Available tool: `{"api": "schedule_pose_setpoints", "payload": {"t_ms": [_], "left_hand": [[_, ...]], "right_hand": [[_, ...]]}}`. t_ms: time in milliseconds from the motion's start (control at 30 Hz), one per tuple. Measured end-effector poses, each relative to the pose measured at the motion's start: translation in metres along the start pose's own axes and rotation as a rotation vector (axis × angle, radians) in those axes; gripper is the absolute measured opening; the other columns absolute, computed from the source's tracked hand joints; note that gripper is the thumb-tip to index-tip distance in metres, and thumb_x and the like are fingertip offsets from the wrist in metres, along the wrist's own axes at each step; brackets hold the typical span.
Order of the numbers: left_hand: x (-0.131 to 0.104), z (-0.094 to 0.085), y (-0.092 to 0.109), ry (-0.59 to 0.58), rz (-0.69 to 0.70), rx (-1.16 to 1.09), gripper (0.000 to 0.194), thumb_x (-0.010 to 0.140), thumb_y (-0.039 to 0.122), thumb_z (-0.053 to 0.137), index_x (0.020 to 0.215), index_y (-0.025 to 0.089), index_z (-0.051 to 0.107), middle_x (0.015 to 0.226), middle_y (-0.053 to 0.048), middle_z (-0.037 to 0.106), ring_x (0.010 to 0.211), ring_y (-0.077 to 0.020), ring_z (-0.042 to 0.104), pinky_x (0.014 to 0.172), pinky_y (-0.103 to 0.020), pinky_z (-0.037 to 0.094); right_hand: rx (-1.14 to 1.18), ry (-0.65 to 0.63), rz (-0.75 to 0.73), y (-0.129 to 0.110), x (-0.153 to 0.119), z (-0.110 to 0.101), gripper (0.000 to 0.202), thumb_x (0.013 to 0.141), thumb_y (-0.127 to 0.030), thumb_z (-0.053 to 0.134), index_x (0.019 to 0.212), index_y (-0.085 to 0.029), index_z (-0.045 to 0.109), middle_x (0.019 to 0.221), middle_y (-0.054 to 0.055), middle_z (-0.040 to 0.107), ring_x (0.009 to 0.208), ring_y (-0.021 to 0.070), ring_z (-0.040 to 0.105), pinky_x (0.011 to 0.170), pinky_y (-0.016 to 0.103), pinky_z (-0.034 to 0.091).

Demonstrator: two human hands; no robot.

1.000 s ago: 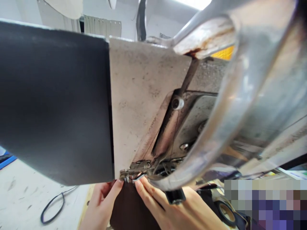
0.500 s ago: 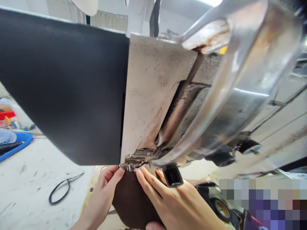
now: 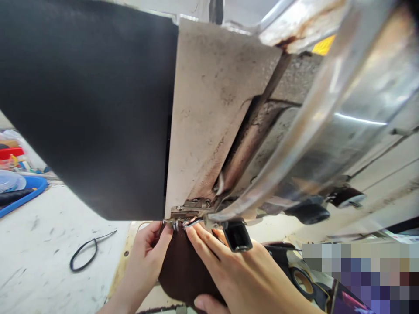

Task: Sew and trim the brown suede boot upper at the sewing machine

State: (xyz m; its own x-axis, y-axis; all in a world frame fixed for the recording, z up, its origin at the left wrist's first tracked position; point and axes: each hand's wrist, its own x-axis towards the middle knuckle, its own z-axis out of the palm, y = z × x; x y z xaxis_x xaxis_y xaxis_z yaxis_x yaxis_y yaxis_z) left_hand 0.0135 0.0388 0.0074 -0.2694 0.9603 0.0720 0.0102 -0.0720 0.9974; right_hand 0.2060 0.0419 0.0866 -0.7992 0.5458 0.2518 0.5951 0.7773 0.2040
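Observation:
A dark brown piece of material lies under the working end of a sewing machine. My left hand pinches its left edge between thumb and fingers, close beside the metal presser foot. On the right, my right hand rests on the piece with fingers stretched forward, the fingertips close to the foot and the thumb lower down on the material. The needle area is small and partly covered by metal parts.
A large dark panel fills the upper left. A black cord loop lies on the white table. A blue tray stands far left, and a tape roll at lower right.
The brown piece has shifted slightly up and to the right under the foot, with both hands still at it. The view has moved a little closer to the machine.

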Motion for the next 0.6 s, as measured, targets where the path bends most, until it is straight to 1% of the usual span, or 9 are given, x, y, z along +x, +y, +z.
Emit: {"api": "schedule_pose_setpoints", "payload": {"t_ms": [67,200,300,367,400,433,500,533,600], "left_hand": [[0.001,0.001,0.002,0.020,-0.028,-0.004,0.049,0.075,0.064,0.069,0.069,0.016,0.063,0.067,-0.002,0.056,0.067,-0.0146,0.048,0.058,-0.022,0.041],[0.006,0.001,0.002,0.055,-0.081,-0.022,0.052,0.066,0.066,0.074,0.070,0.015,0.065,0.065,-0.003,0.058,0.067,-0.0169,0.052,0.059,-0.024,0.043],[0.005,0.000,-0.002,0.075,-0.091,-0.027,0.054,0.066,0.068,0.074,0.076,0.015,0.067,0.070,-0.004,0.062,0.070,-0.0184,0.055,0.062,-0.025,0.046],[-0.001,-0.002,-0.004,0.048,-0.082,-0.026,0.052,0.070,0.068,0.072,0.078,0.016,0.067,0.070,-0.003,0.061,0.070,-0.0174,0.054,0.061,-0.024,0.044],[-0.004,-0.003,-0.004,0.019,-0.079,-0.022,0.050,0.074,0.067,0.069,0.081,0.017,0.066,0.069,-0.002,0.060,0.068,-0.0165,0.053,0.059,-0.024,0.043],[-0.008,-0.004,-0.003,-0.008,-0.075,-0.014,0.048,0.079,0.066,0.066,0.085,0.019,0.066,0.069,-0.001,0.059,0.067,-0.0160,0.052,0.059,-0.023,0.042],[-0.013,-0.006,-0.001,-0.032,-0.061,0.034,0.044,0.087,0.064,0.057,0.092,0.022,0.065,0.074,0.000,0.061,0.071,-0.0169,0.055,0.063,-0.024,0.044],[-0.013,-0.006,0.001,-0.020,-0.044,0.071,0.043,0.089,0.064,0.054,0.091,0.022,0.065,0.077,-0.001,0.063,0.076,-0.0180,0.057,0.068,-0.024,0.045],[-0.006,-0.006,0.005,0.013,0.004,0.134,0.045,0.087,0.065,0.055,0.078,0.021,0.063,0.078,-0.002,0.064,0.082,-0.0209,0.059,0.074,-0.026,0.046]], "right_hand": [[0.033,-0.026,0.019,0.002,0.001,-0.002,0.091,0.068,-0.050,0.084,0.143,-0.012,0.050,0.131,0.010,0.068,0.098,0.0300,0.070,0.065,0.043,0.061],[0.046,0.002,0.019,0.000,0.002,0.001,0.084,0.068,-0.048,0.084,0.139,-0.012,0.054,0.128,0.010,0.070,0.097,0.0300,0.070,0.063,0.041,0.062],[0.019,0.055,0.017,-0.005,0.004,0.004,0.089,0.066,-0.048,0.085,0.139,-0.009,0.053,0.127,0.012,0.070,0.097,0.0311,0.071,0.061,0.039,0.061],[0.018,0.080,0.002,-0.005,0.004,0.000,0.090,0.067,-0.052,0.084,0.138,-0.007,0.053,0.128,0.014,0.069,0.097,0.0318,0.071,0.060,0.038,0.060],[0.029,0.085,-0.004,-0.002,0.002,-0.004,0.084,0.071,-0.052,0.081,0.137,-0.009,0.054,0.126,0.013,0.070,0.096,0.0303,0.072,0.061,0.037,0.060],[0.041,0.079,-0.001,0.002,-0.002,-0.008,0.071,0.079,-0.050,0.076,0.134,-0.011,0.056,0.121,0.011,0.072,0.093,0.0275,0.072,0.062,0.035,0.060],[0.046,0.078,0.050,0.013,-0.013,-0.019,0.034,0.096,-0.039,0.059,0.123,-0.019,0.062,0.102,0.004,0.077,0.081,0.0213,0.073,0.062,0.031,0.057],[0.026,0.091,0.088,0.020,-0.022,-0.024,0.022,0.101,-0.032,0.050,0.115,-0.022,0.063,0.092,0.002,0.076,0.073,0.0196,0.072,0.059,0.030,0.055],[-0.053,0.168,0.131,0.028,-0.041,-0.030,0.026,0.103,-0.023,0.038,0.104,-0.024,0.064,0.077,0.001,0.073,0.061,0.0193,0.070,0.050,0.029,0.050]]}}
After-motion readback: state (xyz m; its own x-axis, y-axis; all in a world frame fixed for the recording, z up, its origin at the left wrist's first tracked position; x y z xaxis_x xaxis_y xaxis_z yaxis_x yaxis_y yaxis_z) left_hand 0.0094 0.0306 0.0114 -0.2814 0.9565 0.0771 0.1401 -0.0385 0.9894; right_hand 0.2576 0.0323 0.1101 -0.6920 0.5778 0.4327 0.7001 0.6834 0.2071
